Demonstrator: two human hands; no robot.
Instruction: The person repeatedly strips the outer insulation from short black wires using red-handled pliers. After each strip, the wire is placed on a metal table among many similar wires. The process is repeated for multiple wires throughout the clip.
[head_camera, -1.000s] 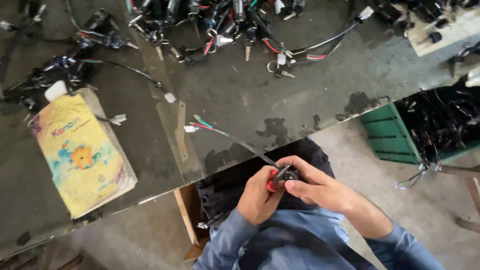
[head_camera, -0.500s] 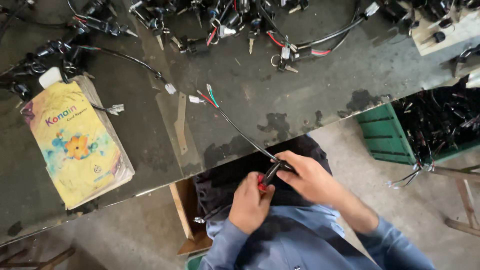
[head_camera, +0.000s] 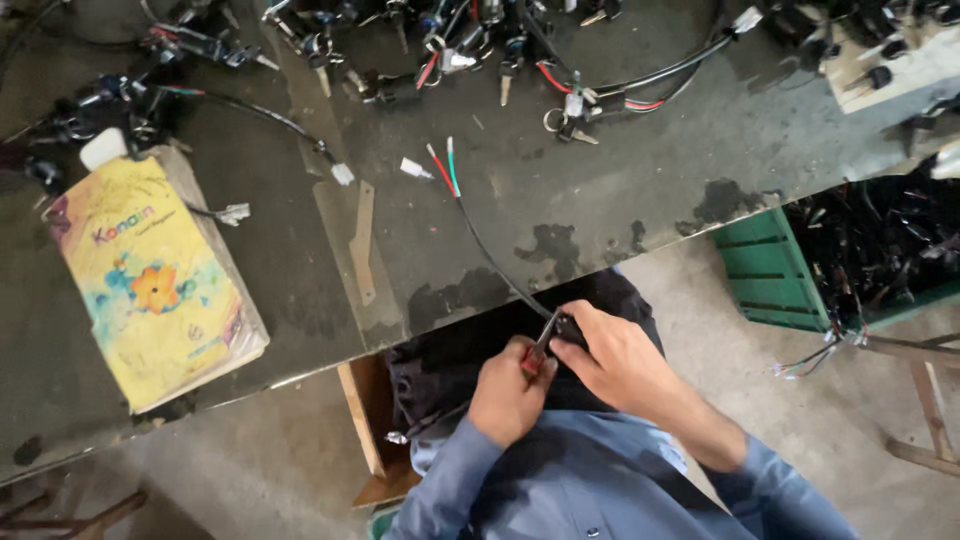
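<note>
While the dark, stained metal worktop (head_camera: 620, 170) carries most of the clutter, the work itself is held just off its near edge, over the lap. A small black switch body on a thin black cable (head_camera: 495, 262) is clamped between the fingers of the right hand (head_camera: 620, 362), and a slim red-handled tool (head_camera: 533, 358) is gripped in the closed left hand (head_camera: 507, 392), its tip touching the switch body. From there the cable runs up across the near edge to red, green and white wire ends (head_camera: 443, 165) lying mid-worktop. It is judged light and limp, best held by its stiff switch body rather than the wires. A yellow printed packet (head_camera: 150, 280) lies near the left edge, and a tangle of switches and keys (head_camera: 480, 50) along the far edge.
</note>
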